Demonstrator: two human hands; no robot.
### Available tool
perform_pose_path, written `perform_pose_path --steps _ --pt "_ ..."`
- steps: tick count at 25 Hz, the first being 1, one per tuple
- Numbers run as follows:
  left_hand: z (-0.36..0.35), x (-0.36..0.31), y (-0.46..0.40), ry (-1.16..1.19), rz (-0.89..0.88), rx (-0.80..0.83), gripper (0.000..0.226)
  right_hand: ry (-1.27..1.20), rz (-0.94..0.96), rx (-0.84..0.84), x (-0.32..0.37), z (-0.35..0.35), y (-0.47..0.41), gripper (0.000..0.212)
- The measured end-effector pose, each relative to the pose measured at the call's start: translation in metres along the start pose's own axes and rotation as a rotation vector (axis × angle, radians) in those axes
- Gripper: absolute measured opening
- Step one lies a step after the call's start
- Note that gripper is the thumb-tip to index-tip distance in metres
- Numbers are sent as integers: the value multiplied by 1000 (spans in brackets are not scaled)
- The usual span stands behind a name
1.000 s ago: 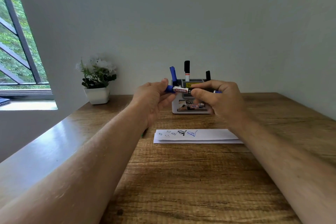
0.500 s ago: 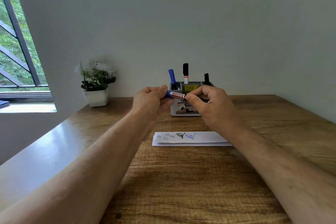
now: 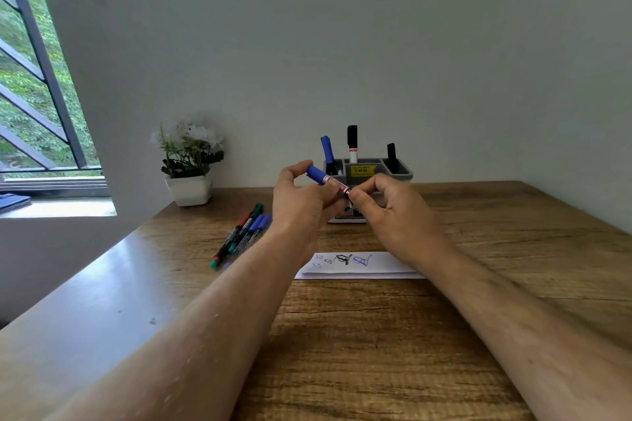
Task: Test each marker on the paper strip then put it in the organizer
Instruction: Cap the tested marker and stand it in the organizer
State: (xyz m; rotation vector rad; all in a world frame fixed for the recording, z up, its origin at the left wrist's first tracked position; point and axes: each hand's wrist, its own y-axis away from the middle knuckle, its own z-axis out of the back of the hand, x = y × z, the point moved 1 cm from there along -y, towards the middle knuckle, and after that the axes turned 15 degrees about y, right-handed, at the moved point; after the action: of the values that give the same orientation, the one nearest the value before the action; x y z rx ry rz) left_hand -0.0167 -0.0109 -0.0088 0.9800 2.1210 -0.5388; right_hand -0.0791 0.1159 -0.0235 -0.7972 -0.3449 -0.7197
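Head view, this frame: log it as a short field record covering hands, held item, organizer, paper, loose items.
left hand: grips blue-capped marker
right hand: pinches that marker's other end
organizer: three markers standing inside, yellow price sticker
paper strip: scribbles at left end
loose markers: cluster lying left of the arms
potted plant: back left, by wall

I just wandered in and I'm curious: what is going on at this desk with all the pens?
A person holds a blue-capped marker in both hands above the desk, the left hand at the cap end, the right hand pinching the other end. Below lies a paper strip with a few scribbles. Three markers stand in the grey organizer behind, and loose markers lie to the left.
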Motion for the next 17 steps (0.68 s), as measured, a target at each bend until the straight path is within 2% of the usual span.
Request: perform_pose_path --steps 4,7,10,17 --pt "-1 -3 2 -83 -108 24 50 98 27 6 -2 6 -2 18" --pt "-2 -5 5 -250 -284 68 51 150 -36 -79 -7 8 -5 24" --pt "-6 -4 8 -361 -437 60 51 169 -104 -129 -11 12 -7 19" --pt "-30 -17 4 -488 -718 100 50 224 -159 97 -8 3 -4 24"
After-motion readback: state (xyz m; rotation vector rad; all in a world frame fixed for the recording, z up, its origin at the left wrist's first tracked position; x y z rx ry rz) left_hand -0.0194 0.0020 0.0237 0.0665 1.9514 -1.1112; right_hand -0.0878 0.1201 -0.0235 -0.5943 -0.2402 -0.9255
